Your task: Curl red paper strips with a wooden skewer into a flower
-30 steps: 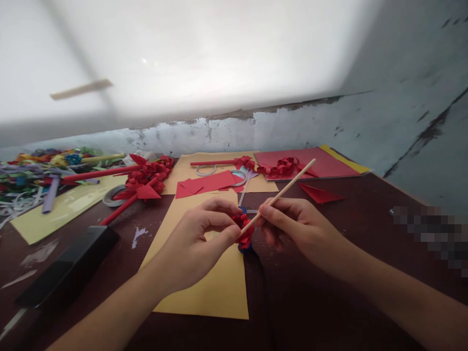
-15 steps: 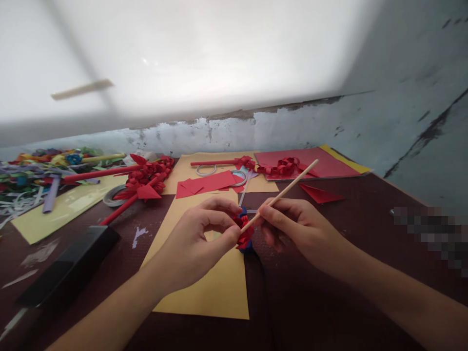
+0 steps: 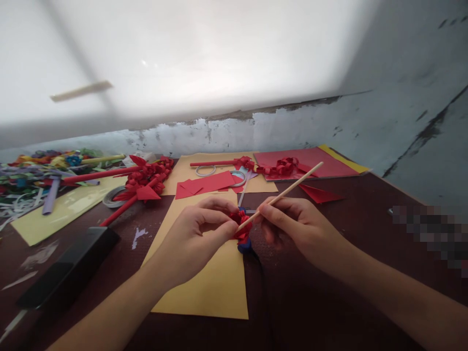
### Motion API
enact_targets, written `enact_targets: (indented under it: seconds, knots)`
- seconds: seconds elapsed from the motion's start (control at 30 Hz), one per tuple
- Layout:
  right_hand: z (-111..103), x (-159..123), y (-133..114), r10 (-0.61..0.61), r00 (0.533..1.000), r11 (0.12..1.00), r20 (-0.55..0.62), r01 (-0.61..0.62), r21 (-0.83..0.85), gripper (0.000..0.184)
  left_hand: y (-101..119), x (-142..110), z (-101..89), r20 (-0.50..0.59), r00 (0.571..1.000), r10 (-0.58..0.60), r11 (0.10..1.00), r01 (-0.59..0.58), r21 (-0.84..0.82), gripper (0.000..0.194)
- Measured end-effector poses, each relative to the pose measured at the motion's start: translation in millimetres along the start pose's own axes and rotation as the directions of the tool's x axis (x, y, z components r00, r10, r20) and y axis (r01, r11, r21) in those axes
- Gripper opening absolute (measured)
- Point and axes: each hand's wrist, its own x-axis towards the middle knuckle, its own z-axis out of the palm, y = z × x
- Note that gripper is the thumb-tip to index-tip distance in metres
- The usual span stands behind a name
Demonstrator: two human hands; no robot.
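My left hand [image 3: 197, 239] pinches a small red curled paper piece [image 3: 241, 228] between thumb and fingers, just above a yellow paper sheet [image 3: 212, 282]. My right hand [image 3: 296, 226] grips a thin wooden stick [image 3: 288, 191] that slants up to the right; its lower tip sits in the red curls. A blue object [image 3: 244, 245] lies just below the red piece, partly hidden by it.
Finished red paper flowers on red stems [image 3: 146, 178] lie at the back left beside a tape roll [image 3: 111, 196]. Red paper pieces [image 3: 208, 184], scissors [image 3: 243, 183] and red sheets [image 3: 310, 163] lie behind. A black box [image 3: 66, 273] rests front left; coloured scraps [image 3: 32, 175] far left.
The stick's upper end has tilted a little further right and lower. My left fingers have closed tighter on the red piece, which has shifted slightly up and left.
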Motion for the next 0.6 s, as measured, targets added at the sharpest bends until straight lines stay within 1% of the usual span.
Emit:
enact_targets:
  seconds: [0.17,0.43,0.6]
  knots:
    - [1.3,-0.4,0.2,0.016,1.000,1.000,0.004,-0.016,0.015,0.044,-2.0,0.0,-1.2,-0.010,1.000,-0.022,1.000,0.022,-0.014,0.025]
    - [1.2,-0.8,0.9,-0.012,1.000,0.998,0.014,0.013,-0.055,0.043,-4.6,-0.6,0.2,-0.029,0.999,-0.045,0.999,0.044,-0.029,0.021]
    - [1.4,-1.7,3.7,0.009,1.000,0.998,0.030,-0.007,-0.058,0.041,-8.4,0.3,-1.5,0.031,0.997,-0.078,0.993,0.080,-0.084,0.020]
